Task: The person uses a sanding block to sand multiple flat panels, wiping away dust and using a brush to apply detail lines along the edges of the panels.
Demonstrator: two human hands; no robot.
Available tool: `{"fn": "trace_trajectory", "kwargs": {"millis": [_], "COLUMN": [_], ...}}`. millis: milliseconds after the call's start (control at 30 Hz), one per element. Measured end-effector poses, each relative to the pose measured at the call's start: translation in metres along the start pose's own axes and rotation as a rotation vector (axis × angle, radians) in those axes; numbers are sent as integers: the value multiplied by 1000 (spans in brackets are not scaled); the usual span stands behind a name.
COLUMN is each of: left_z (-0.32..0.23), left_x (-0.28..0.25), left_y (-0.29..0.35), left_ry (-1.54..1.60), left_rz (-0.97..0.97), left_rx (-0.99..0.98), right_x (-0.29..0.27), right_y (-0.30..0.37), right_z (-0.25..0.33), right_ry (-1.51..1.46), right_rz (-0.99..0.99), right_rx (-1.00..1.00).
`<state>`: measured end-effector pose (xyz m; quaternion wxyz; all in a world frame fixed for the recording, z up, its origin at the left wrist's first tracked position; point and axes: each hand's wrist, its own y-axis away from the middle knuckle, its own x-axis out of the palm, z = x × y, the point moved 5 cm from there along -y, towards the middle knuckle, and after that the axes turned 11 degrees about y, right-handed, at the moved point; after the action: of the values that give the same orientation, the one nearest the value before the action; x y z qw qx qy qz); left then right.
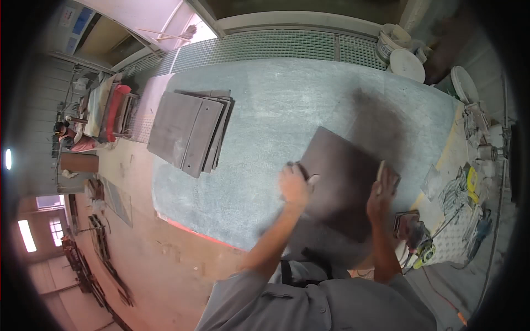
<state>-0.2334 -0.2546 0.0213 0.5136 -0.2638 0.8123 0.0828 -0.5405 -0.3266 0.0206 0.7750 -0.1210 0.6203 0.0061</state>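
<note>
A dark brown flat panel (337, 176) lies tilted across the near right part of a pale green-grey worktable (265, 127), partly blurred. At its left edge, my left hand (294, 186) is closed, thumb over the panel's face. My right hand (382, 197) is at the right edge, its fingers closed around a small dark block with a pale edge (393, 175). Whether that hand also grips the panel is hard to tell. Farther left on the table rests a stack of similar brown panels (185, 129), slightly fanned, with small holes near their edges.
Dark powder (378, 118) smudges the tabletop beyond the panel. Green grating (259, 44) runs along the far side. White buckets (391, 44) and a round lid (407, 66) stand at the far right. Tools and cables (455, 190) clutter the right side. Another person (74, 138) is at the far left.
</note>
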Motion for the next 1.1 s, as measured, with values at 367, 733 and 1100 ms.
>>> {"fn": "trace_trajectory", "kwargs": {"millis": [367,733,1100], "left_z": [-156,260,401], "left_x": [113,-99,-157], "left_y": [-147,9,-65], "left_ry": [493,1423,1186], "left_rz": [319,-772,-570], "left_rx": [229,-1031,-890], "right_x": [2,37,16], "right_y": [-155,78,-9], "right_z": [-155,-16,-70], "right_ry": [-339,74,-422], "right_rz": [-268,-100,-58], "right_rx": [197,415,453]}}
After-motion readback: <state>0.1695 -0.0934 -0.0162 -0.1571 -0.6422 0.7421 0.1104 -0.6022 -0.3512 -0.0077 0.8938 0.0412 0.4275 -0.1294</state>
